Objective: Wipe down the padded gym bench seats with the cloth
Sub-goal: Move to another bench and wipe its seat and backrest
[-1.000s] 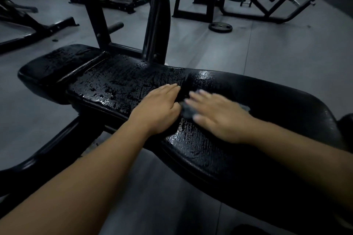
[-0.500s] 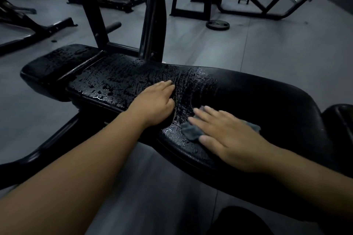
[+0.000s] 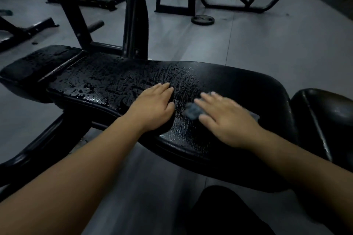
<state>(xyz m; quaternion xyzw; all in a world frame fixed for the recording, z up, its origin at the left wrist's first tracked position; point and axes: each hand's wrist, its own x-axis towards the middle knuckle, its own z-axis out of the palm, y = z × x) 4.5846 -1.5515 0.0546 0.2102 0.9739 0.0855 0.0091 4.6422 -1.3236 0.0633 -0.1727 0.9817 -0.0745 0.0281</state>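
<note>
Mid-wipe on the long padded seat, grey cloth pinned under the right hand.

Nearest, a dark knee at the bottom edge, close to the seat's front. Above it, right fingers straight and spread, pressing the cloth rather than grasping it, likely to keep it flat for a wide strip; blurred, so outlines uncertain. Just beside, left hand flat on the wet middle, fingers together and released, holding nothing, probably bracing body weight. Leftward, beaded wetness across the seat and onto a 2nd pad past a narrow gap, seemingly not yet dried. Rightward, a 3rd pad, set apart. Behind, 2 black uprights rising at the far edge, awkward for any long stroke there. Farther off, grey floor, 1 weight plate lying flat, other machines beyond.
</note>
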